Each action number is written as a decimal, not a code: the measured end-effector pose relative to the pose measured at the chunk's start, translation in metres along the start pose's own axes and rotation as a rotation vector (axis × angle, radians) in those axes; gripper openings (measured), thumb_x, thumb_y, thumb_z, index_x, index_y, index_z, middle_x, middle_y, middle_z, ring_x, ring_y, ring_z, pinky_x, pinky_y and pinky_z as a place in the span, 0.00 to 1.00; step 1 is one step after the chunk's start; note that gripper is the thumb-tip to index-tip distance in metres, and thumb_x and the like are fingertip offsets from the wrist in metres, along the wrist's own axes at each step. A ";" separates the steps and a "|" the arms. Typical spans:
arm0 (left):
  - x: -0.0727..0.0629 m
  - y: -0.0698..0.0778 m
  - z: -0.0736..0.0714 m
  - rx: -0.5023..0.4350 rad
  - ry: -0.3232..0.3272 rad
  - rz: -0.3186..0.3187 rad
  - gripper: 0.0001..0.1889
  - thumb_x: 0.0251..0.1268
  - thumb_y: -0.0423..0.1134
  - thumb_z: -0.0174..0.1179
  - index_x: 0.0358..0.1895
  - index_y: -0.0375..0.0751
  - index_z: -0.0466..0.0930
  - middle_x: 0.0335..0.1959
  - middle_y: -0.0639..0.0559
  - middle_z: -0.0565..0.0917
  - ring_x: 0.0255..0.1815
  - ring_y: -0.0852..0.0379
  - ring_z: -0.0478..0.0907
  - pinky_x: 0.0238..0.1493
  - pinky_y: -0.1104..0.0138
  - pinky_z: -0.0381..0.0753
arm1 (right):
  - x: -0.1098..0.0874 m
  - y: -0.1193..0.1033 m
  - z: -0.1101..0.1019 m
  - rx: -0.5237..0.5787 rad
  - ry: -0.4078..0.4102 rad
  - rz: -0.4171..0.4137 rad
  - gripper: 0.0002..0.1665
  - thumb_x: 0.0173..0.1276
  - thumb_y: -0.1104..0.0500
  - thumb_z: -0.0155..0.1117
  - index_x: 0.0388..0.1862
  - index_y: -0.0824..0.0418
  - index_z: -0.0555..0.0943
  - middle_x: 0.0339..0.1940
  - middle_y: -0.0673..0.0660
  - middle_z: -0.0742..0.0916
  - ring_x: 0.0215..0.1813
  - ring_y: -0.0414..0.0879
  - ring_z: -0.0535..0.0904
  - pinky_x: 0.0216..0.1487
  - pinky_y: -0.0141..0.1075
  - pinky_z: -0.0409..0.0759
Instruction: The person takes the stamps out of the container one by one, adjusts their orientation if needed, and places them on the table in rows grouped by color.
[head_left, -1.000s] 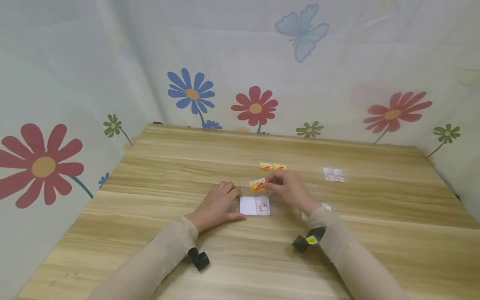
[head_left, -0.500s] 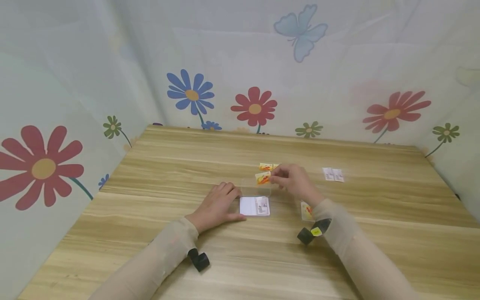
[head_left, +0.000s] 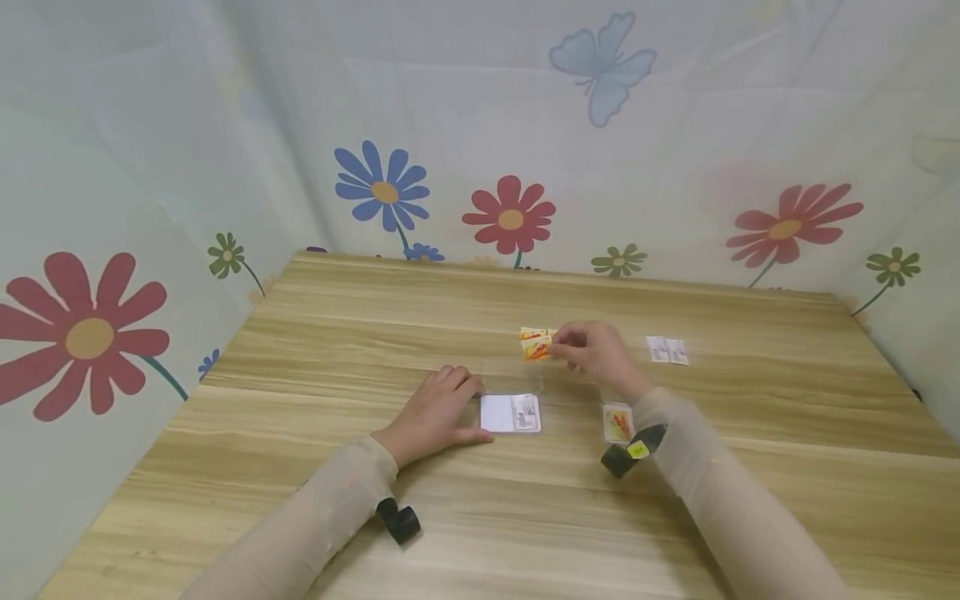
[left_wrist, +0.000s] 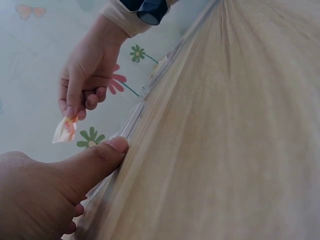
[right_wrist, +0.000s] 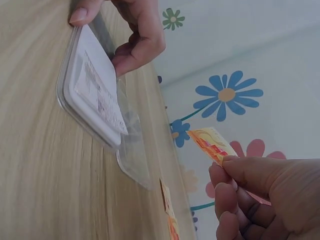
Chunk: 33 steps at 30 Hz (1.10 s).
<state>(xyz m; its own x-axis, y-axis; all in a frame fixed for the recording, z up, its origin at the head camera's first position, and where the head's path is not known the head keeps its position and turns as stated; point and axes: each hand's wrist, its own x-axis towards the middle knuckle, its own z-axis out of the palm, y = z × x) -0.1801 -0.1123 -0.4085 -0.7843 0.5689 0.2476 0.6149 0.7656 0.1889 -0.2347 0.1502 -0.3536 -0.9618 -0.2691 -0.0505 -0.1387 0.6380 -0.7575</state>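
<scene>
My right hand (head_left: 596, 354) pinches an orange and yellow postage stamp (right_wrist: 212, 142) by one edge between thumb and index finger, raised above the table. In the head view it overlaps a pair of similar stamps (head_left: 532, 332) lying behind it. My left hand (head_left: 435, 412) holds the left side of a small clear plastic case (right_wrist: 64, 97), thumb at the near corner and fingers at the far one. A white pad or card (head_left: 495, 414) fills the case, with a pale printed stamp (head_left: 526, 412) on its right half. The clear lid (head_left: 512, 377) lies folded back.
Right of the case, a small clear square holder (head_left: 606, 433) with an orange stamp lies near my right wrist. Two pale stamps (head_left: 667, 350) lie farther right on the wooden table (head_left: 300, 333). A flowered curtain (head_left: 450, 100) stands behind the table.
My right hand has carried the orange stamp away from the case's lid, back and to the right, towards the stamp pair. The square holder has come into view. The left hand stays put.
</scene>
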 end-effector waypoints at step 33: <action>-0.001 0.000 -0.001 -0.019 -0.030 -0.026 0.32 0.47 0.63 0.68 0.49 0.43 0.77 0.46 0.50 0.77 0.50 0.51 0.72 0.54 0.58 0.73 | 0.016 0.036 -0.019 0.050 0.020 0.114 0.14 0.68 0.58 0.61 0.46 0.67 0.79 0.42 0.64 0.87 0.31 0.42 0.77 0.32 0.31 0.77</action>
<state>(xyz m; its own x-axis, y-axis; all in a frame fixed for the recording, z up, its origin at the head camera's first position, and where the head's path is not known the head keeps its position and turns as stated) -0.1792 -0.1137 -0.4075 -0.8021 0.5575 0.2141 0.5954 0.7746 0.2133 -0.2594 0.1822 -0.3694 -0.9753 -0.1822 -0.1250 -0.0172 0.6268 -0.7790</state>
